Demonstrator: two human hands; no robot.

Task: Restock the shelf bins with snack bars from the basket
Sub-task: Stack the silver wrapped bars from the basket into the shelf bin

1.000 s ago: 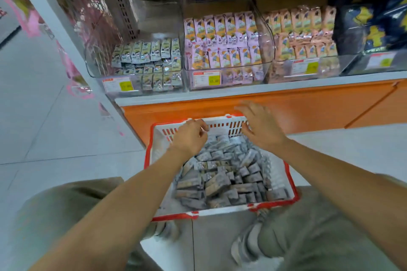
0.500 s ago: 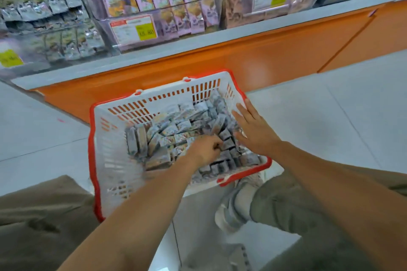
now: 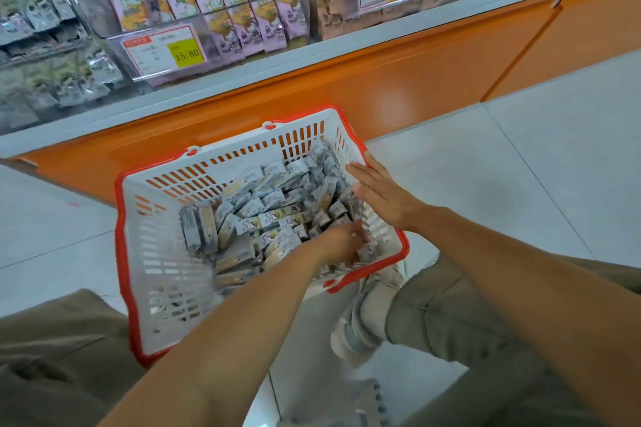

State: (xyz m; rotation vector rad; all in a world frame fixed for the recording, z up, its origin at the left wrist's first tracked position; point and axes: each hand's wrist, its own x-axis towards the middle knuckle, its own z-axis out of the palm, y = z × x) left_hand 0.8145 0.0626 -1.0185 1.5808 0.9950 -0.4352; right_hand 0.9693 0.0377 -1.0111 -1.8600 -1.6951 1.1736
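Sitting below shelf bins (image 3: 242, 28), your basket (image 3: 166, 270) holds grey snack bars (image 3: 263, 204); left hand (image 3: 341, 246) grips some, right hand (image 3: 385, 192) fingers straight.

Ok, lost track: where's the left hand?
Head view: left hand is inside the basket, among snack bars near its right wall, just below the right hand.

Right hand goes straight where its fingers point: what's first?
Probably the snack bars heaped in the far corner of the basket, just ahead of the right hand. Depth is unclear; it might skim over them.
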